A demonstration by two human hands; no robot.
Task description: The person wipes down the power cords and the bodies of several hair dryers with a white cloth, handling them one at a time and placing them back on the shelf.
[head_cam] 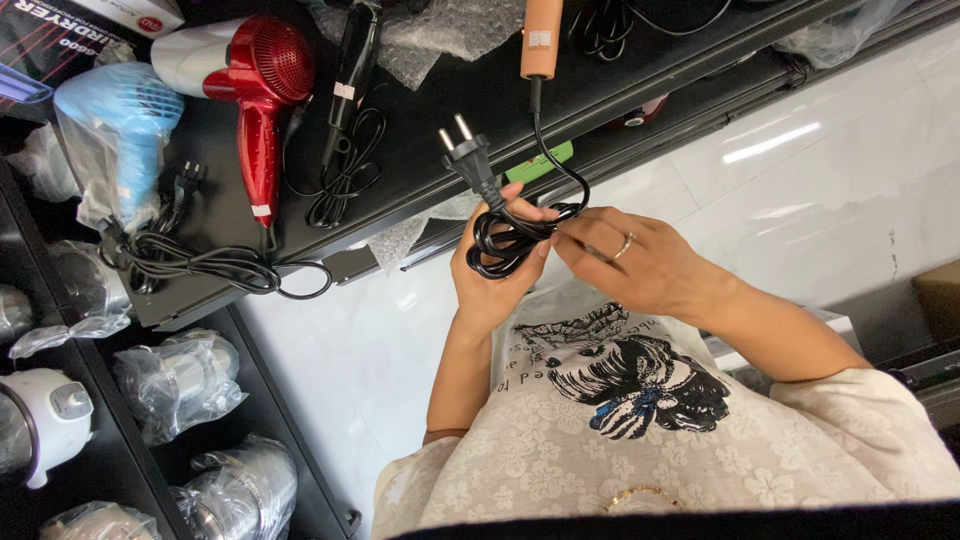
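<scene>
While coiled into loops, black power cord (505,240) sits gripped in left hand (490,270), two-pin plug (466,155) sticking up above it. Right hand (625,265) pinches the coil from the side. Peach appliance handle (541,38) lies above both hands on black shelf (420,150); red hairdryer (255,90) well left.

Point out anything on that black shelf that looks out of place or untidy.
The red hair dryer's cord sprawls in loose loops, one hanging over the black shelf edge. The left hand holds a neatly coiled black cord.
</scene>
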